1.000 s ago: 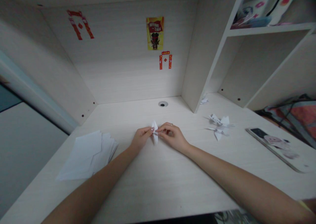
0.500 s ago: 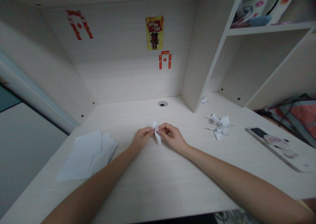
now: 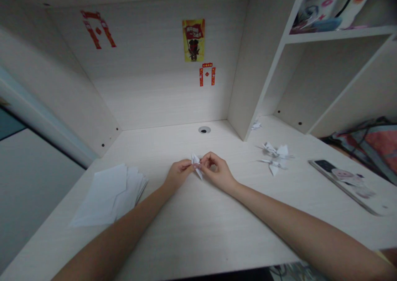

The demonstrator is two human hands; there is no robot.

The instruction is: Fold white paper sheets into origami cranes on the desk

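Note:
Between my two hands, just above the desk, is a small piece of folded white paper (image 3: 197, 174) with pointed ends. My left hand (image 3: 179, 173) pinches it from the left, thumb and fingers closed. From the right, my right hand (image 3: 218, 172) pinches its edge with thumb and index finger, the other fingers curled. The fingertips hide the middle of the fold. Several folded paper cranes (image 3: 274, 166) lie in a small cluster to the right of my right hand. A stack of white paper sheets (image 3: 108, 190) lies on the desk beyond my left forearm.
A phone (image 3: 347, 186) lies on the right of the desk (image 3: 186, 239). More folded paper (image 3: 256, 125) sits by the upright divider (image 3: 254, 66). A cable hole (image 3: 204, 130) is near the back panel, which carries red and yellow stickers (image 3: 194, 40). Fabric (image 3: 372, 144) lies far right.
The folded paper's upper point has dropped slightly and its sides look closer together. My fingertips have shifted a little on it; both hands stay in nearly the same place.

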